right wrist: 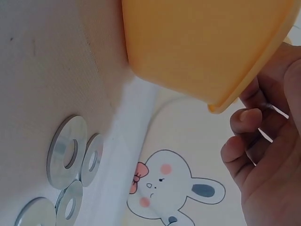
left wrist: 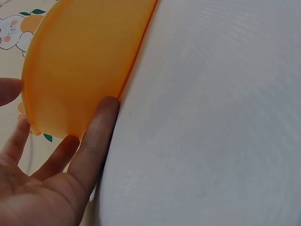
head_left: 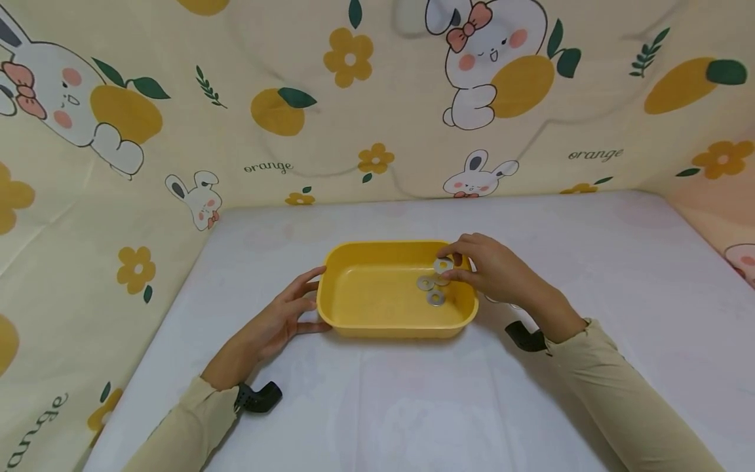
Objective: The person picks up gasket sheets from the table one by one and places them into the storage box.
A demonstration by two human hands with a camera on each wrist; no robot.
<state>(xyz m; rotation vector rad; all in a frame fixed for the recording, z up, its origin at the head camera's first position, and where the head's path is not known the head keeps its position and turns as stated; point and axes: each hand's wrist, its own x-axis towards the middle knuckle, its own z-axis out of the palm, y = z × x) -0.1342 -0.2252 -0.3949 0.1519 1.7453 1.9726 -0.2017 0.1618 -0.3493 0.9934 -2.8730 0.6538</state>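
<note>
A yellow plastic tray (head_left: 366, 295) stands on the white-covered table. My left hand (head_left: 277, 324) touches its left end with spread, fairly straight fingers; in the left wrist view one finger (left wrist: 96, 136) lies along the tray's lower edge. Over the tray's right end, my right hand (head_left: 498, 265) pinches a metal washer (head_left: 436, 267) between thumb and fingertips. Several flat washers (head_left: 435, 304) lie below it on the tray floor, one partly hidden behind the thumb. The right wrist view hides the pinched washer behind the tray wall.
Several more washers (right wrist: 56, 162) lie close together on the table to the right of the tray, mostly covered by my right hand in the head view. A cream cloth (head_left: 407, 131) printed with rabbits and oranges hangs behind and to the sides.
</note>
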